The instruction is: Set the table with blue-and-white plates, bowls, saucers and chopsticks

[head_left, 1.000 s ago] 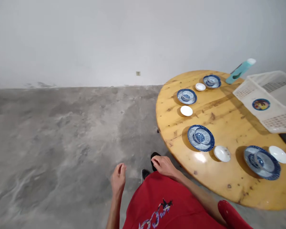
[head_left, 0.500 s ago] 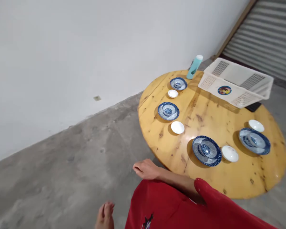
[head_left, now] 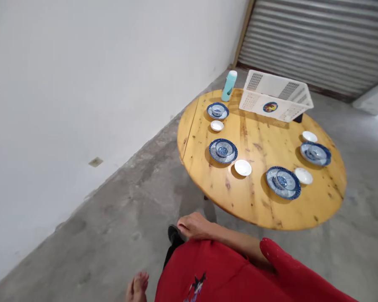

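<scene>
In front of my red shirt, my right hand (head_left: 195, 225) is loosely curled, with nothing showing in it. It hangs apart from the near edge of the round wooden table (head_left: 252, 205). My left hand (head_left: 137, 287), partly cut off at the bottom edge, has its fingers bent together over the floor; no object shows in it. On the table stand blue-patterned plates, each with a small bowl on it: the nearest plate (head_left: 294, 193), one plate (head_left: 212, 156) to its left, and others farther back. Small white dishes, such as this white dish (head_left: 242, 167), sit beside them.
A white plastic basket (head_left: 255, 102) stands at the table's far side, a dark flat object (head_left: 298, 118) by its corner. Left of it is a light-blue bottle (head_left: 229, 86). A white wall (head_left: 97, 75) runs along the left, and a corrugated shutter (head_left: 302, 42) is behind.
My view has turned to the right and drawn back, so the table appears farther off and more of the shutter shows. A dark shoe has come into view. Both hands keep nearly the same pose.
</scene>
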A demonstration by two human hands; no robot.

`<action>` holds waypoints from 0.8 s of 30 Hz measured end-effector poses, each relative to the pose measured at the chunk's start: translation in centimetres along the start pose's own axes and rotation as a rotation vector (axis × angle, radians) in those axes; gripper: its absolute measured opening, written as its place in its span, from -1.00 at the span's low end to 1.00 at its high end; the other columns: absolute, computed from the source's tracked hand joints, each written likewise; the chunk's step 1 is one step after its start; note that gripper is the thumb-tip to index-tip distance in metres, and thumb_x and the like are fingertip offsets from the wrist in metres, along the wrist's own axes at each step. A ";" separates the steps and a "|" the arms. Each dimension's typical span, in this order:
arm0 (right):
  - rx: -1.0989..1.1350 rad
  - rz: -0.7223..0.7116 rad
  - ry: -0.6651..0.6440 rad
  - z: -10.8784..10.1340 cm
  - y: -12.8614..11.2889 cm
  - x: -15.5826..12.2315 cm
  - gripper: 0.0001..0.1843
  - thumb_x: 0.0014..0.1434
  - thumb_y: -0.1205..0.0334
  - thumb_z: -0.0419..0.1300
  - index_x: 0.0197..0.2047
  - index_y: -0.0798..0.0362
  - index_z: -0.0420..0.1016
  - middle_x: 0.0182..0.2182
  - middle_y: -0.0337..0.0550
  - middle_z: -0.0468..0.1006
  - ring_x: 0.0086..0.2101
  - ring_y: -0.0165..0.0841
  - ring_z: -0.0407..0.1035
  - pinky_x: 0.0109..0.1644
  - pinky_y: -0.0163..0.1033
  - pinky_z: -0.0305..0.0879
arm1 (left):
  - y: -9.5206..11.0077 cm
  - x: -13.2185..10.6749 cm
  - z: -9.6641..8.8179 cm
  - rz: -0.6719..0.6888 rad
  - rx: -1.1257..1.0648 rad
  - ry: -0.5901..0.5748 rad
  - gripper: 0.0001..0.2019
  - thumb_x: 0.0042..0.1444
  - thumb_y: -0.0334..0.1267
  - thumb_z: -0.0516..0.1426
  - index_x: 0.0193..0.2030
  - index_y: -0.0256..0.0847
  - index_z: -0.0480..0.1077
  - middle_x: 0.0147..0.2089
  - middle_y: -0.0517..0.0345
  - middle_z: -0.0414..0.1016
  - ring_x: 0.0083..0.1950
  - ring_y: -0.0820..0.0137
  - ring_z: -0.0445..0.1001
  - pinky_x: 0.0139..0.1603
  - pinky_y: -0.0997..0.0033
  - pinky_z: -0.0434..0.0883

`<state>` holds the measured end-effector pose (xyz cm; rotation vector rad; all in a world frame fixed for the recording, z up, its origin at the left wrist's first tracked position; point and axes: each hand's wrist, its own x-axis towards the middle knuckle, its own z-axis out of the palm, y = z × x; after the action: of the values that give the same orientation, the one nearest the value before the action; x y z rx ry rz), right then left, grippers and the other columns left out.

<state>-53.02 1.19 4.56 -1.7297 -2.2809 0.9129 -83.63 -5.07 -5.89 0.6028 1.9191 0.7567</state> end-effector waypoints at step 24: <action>0.347 0.496 0.515 -8.3 7.9 16.7 -0.79 0.34 0.27 0.07 -0.16 0.04 0.55 -0.25 -0.14 0.65 -0.26 -0.36 0.49 -0.24 -0.32 0.15 | 34.4 16.5 25.5 0.651 0.525 -0.766 -0.52 0.09 0.19 0.08 -0.18 -0.21 0.48 -0.26 0.00 0.61 -0.20 0.22 0.60 -0.05 0.22 0.51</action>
<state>-48.25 20.80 2.96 -2.0862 -1.3197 0.7521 -64.51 36.20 0.06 1.6251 1.1710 0.2943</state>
